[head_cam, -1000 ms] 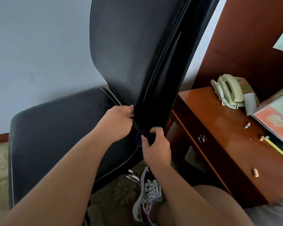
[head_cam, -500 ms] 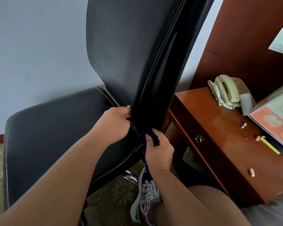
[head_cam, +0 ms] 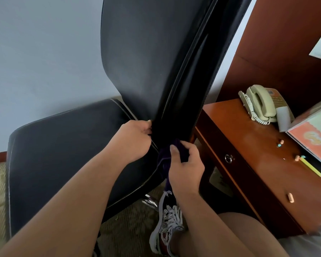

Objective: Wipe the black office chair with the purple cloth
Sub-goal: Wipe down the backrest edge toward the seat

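Two hands work at mid-frame: your left hand (head_cam: 135,138) grips the chair (head_cam: 152,62) at its backrest edge, your right hand (head_cam: 185,168) clutches the soft, limp cloth (head_cam: 163,160) there; keep it bunched, since slick upholstery probably lets it slide.

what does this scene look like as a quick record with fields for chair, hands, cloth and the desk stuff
chair: black office chair, backrest upright, seat to its left
left hand: left hand has its fingers curled on the backrest's lower edge, where it meets the seat
right hand: right hand grips the purple cloth against the backrest's side edge, low down
desk: wooden desk to the right of the chair, with a phone and a yellow stick on top
below: patterned shoe under the right hand
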Demonstrator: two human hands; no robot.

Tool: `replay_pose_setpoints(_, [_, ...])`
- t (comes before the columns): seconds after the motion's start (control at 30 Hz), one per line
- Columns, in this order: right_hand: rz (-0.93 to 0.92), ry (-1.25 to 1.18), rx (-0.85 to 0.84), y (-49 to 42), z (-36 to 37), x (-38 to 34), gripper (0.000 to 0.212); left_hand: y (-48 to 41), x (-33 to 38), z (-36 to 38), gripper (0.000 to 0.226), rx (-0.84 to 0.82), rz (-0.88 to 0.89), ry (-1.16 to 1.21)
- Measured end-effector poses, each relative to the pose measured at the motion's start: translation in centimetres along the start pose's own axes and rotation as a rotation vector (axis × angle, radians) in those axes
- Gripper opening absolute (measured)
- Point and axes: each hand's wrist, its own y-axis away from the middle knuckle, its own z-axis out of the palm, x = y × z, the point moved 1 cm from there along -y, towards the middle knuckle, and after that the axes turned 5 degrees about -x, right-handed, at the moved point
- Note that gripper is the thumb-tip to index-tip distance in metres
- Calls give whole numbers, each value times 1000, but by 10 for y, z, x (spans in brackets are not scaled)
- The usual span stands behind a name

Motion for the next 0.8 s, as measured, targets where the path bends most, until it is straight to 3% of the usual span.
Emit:
replay_pose_setpoints(0.23, [210,316,-12,-5,9,27,10,-2,-4,4,69,-8,2,5])
replay_pose_setpoints(0.37, [249,289,-5,-7,10,23,10,-5,-8,6,70,-6,-2,-10])
replay_pose_setpoints(0.6, [49,-3,-17,-3,7,-1,13,-9,-8,7,63,-27,34,-40])
replay_pose_setpoints(0.7, [-119,-26,-25,-5,5,-14,15,-8,-6,10,64,-36,48,-2])
replay_pose_setpoints(0.8, [-142,16,-30,-10,5,-11,16,-6,-2,10,64,-42,71,47])
